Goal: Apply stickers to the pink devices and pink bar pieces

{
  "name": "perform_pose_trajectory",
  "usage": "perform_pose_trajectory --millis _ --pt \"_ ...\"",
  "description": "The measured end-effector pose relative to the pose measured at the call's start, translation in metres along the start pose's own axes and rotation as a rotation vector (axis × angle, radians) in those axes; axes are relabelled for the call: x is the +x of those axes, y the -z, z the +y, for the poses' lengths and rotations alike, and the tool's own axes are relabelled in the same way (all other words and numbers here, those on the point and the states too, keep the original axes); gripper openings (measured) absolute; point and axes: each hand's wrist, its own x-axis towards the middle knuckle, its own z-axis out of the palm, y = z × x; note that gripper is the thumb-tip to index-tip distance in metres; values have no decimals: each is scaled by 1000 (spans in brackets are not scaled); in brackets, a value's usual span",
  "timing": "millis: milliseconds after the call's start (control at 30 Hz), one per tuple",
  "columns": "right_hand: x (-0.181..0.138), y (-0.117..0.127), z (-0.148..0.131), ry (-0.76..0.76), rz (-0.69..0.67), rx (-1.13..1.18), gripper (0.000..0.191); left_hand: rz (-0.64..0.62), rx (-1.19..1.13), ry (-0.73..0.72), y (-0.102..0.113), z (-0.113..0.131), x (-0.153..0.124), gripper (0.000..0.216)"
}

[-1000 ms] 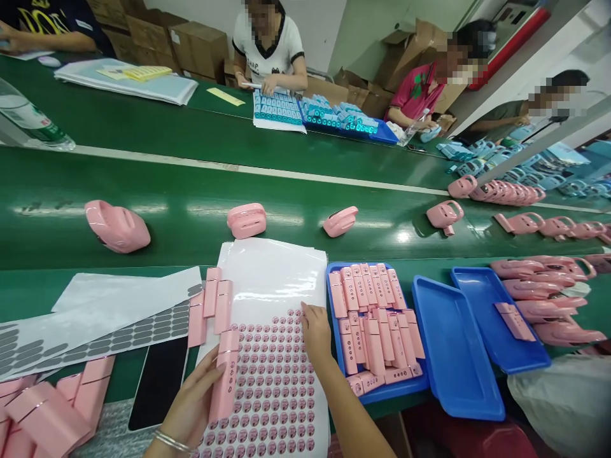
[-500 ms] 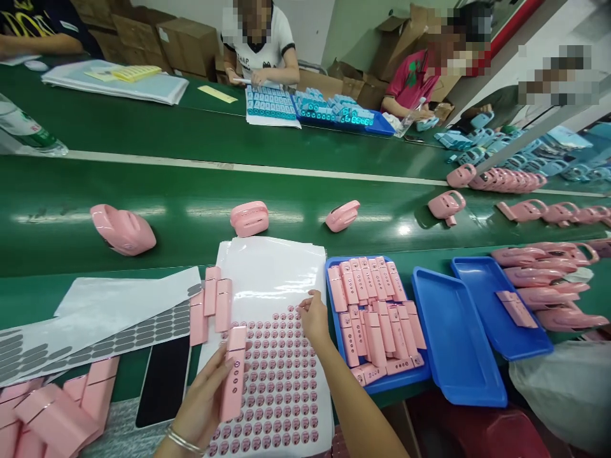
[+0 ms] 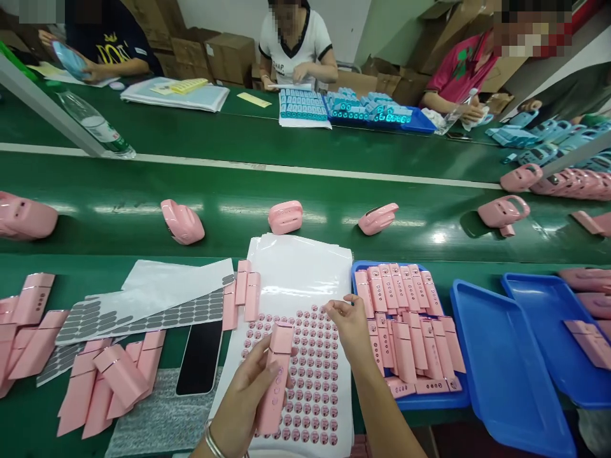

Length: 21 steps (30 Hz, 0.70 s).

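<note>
If slackened, your left hand (image 3: 247,389) could drop the long pink plastic casing (image 3: 275,397) it holds; your right hand (image 3: 352,326) pinches, contents unclear.

A green counter (image 3: 28,425)
Left of the sticker sheet (image 3: 303,286) lie pink pieces (image 3: 39,346) and a gray mat (image 3: 155,413); right are blue trays (image 3: 508,369).
</note>
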Motion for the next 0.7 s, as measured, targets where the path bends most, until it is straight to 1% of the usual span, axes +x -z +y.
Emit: perform_pose_trajectory --millis 33,67,100,133,167,233,333,433,700 --pt "-14 2 -15 4 -34 54 38 -14 7 -4 -1 0 -2 61" --pt "-29 2 -30 -11 -86 155 39 -28 13 -5 -3 0 -4 61" --pt "-43 2 -44 -34 -146 217 39 -41 16 -4 -5 0 -5 62" --pt "-54 2 -56 -55 -177 256 38 -53 17 -1 -7 0 -7 63" --pt "-64 1 -65 -75 -198 280 37 -64 17 3 -9 0 -8 64" --pt "-75 -2 -76 -91 -193 274 35 -96 20 5 -12 0 -11 64" --pt "-80 -6 -78 -78 -164 266 35 -137 24 -4 -16 0 -15 58" --pt "-82 -9 -77 -63 -142 251 36 -139 15 -12 -17 1 -17 59" --pt "-85 -10 -77 -53 -163 211 37 -174 16 -9 -13 -1 -15 59"
